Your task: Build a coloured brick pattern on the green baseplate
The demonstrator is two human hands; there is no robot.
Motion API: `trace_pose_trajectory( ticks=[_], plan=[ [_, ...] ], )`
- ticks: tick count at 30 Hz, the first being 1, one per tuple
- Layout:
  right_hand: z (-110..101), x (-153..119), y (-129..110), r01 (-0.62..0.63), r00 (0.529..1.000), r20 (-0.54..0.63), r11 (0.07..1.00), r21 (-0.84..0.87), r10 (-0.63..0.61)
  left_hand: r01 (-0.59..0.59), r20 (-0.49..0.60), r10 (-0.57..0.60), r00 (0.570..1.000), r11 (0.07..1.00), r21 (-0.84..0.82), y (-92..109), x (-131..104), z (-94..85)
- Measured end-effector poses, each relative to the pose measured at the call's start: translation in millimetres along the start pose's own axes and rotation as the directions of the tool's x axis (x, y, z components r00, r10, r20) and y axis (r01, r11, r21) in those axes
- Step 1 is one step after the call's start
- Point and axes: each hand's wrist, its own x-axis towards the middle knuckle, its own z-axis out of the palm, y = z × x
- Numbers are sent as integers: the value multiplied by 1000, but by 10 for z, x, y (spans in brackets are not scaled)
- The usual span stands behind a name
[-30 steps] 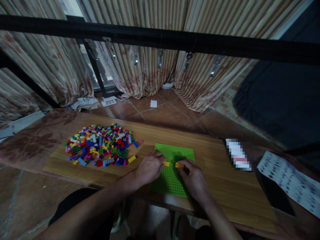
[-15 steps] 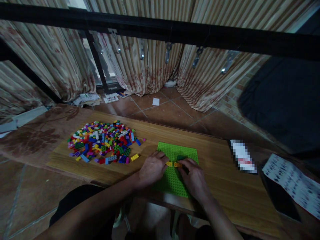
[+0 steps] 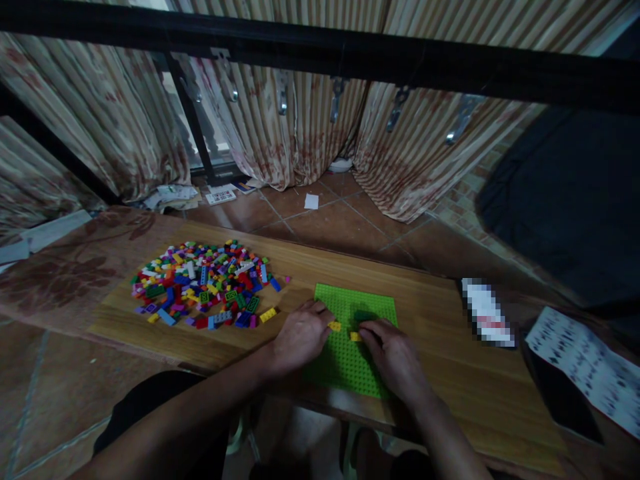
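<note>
A bright green studded baseplate (image 3: 345, 373) lies on the wooden tabletop, with both hands over it. My left hand (image 3: 303, 333) is closed, pinching a small yellow brick (image 3: 335, 326) above the plate's left half. In the fingers of my right hand (image 3: 395, 353) is another yellow brick (image 3: 355, 337), its left end sticking out. A short gap separates the two bricks. Just behind the right fingers, a dark green brick (image 3: 362, 315) sits on the plate, partly hidden by the hand.
To the left spreads a pile of mixed coloured bricks (image 3: 205, 283), with a loose yellow brick (image 3: 269, 315) at its near right edge. At the right end are a blurred white item (image 3: 486, 313) and a printed sheet (image 3: 590, 367) over a dark flat object. A black rail (image 3: 320, 50) with hooks crosses beyond the table.
The two yellow bricks have moved slightly apart. The right one has turned and come a little nearer to me; the left one has shifted slightly left.
</note>
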Motion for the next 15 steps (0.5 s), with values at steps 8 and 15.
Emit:
trace_pose_trajectory(
  ticks=[8,15],
  plan=[
    [-29,-34,-18,49,996,77,998,30,-51,39,-54,-41,998,999,-27,-31,1,-21],
    [-26,-14,-19,46,995,81,998,40,-49,73,-97,-79,992,995,-66,-57,42,-42]
  ],
)
